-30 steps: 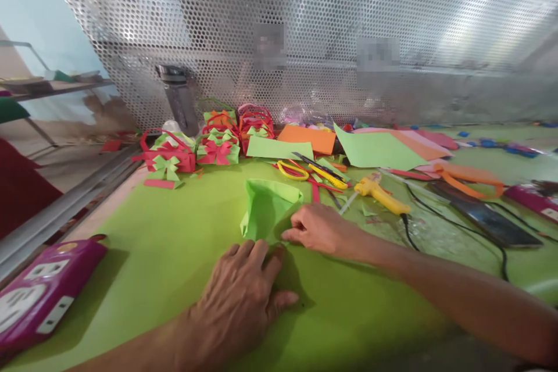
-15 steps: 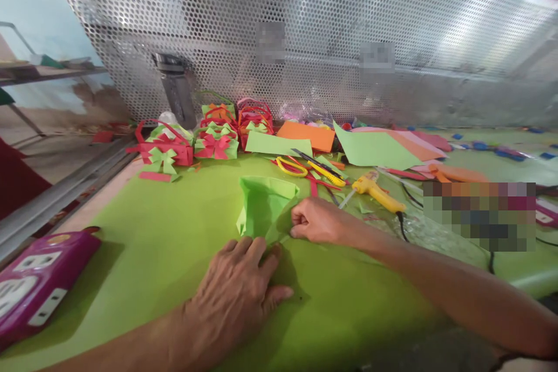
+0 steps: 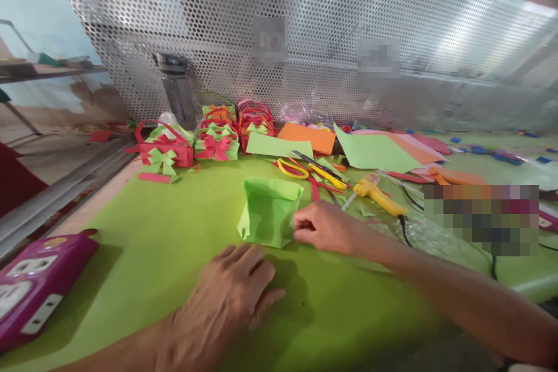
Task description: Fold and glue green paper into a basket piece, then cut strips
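A folded light-green paper piece stands upright on the green table cover, shaped like a small open bag. My right hand pinches its lower right edge with curled fingers. Just in front of the paper, my left hand lies palm down on the cover with its fingers stretched out and slightly bent, holding nothing.
Finished red and green paper baskets with bows stand at the back left. Yellow-handled scissors, a yellow glue gun with its black cord, and loose green and orange sheets lie behind. A purple power strip sits left. Perforated metal panel behind.
The paper piece has been raised to stand upright, showing its front face. My left hand slid back off it toward me. My right hand kept its pinch on the right edge.
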Demonstrator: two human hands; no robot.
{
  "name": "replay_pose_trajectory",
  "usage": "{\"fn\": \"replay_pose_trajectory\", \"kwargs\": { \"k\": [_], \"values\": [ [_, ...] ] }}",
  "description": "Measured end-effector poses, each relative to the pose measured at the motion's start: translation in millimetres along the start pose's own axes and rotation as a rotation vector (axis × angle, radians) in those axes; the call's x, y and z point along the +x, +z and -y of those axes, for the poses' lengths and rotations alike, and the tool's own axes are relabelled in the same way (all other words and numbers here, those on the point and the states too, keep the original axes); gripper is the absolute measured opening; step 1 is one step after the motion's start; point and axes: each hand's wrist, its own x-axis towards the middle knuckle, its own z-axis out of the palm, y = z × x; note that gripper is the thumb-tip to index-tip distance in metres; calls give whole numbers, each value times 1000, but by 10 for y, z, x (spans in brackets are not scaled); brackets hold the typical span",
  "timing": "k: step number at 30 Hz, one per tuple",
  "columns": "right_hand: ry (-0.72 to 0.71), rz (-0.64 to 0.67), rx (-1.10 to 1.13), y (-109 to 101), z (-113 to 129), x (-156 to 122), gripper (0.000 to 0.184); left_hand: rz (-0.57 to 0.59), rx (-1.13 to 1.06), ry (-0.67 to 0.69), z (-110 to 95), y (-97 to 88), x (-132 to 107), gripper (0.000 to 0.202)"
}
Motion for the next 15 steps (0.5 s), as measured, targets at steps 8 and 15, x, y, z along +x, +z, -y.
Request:
{"fn": "replay_pose_trajectory", "kwargs": {
  "k": [8,15],
  "values": [
    [-424,-373,-325,-40,0,-12,32,-204,73,66,91,-235,101,11],
    [-430,-291,-322,114,-69,138,17,-215,189,20,179,-398,228,32]
  ]
}}
